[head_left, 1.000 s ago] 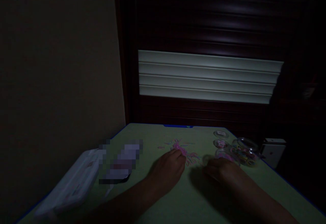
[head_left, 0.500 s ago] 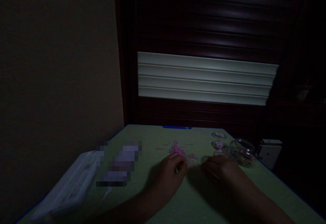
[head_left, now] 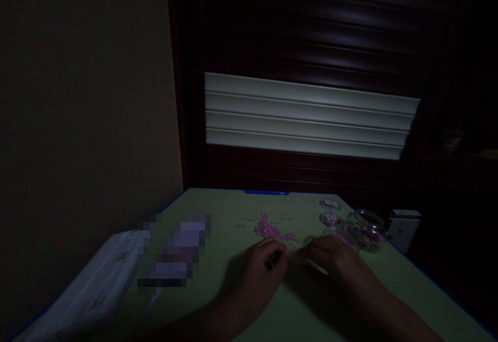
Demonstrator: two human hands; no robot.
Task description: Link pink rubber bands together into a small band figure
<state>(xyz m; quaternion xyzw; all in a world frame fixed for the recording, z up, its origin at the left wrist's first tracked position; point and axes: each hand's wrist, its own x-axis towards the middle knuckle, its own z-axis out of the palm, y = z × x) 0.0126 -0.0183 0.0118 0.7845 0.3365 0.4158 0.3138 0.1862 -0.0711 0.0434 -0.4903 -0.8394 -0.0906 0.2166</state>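
A pile of small pink elastic bands (head_left: 268,229) lies near the middle of the table, with a few loose ones scattered round it. Just on the near side of the pile, my left hand (head_left: 264,269) has thumb and forefinger pinched together. A thin pale bit shows inside its curled fingers, too dark to name. My right hand (head_left: 334,259) is a little to the right, fingertips pressed together and pointing at the left hand. What its fingers hold, if anything, is hidden in shadow. Behind it, a clear container (head_left: 340,238) with pink contents is partly covered.
A clear jar (head_left: 365,230) of coloured bands stands by the right edge, near a round lid (head_left: 330,205) and a small dish with pink pieces (head_left: 330,219). At left are a white plastic case (head_left: 93,279) and a blurred-out object (head_left: 175,251). Wall and slatted door stand behind the table (head_left: 218,202).
My right hand has moved slightly left, closer to my left hand, which keeps its pinch. The whole view has shifted a little.
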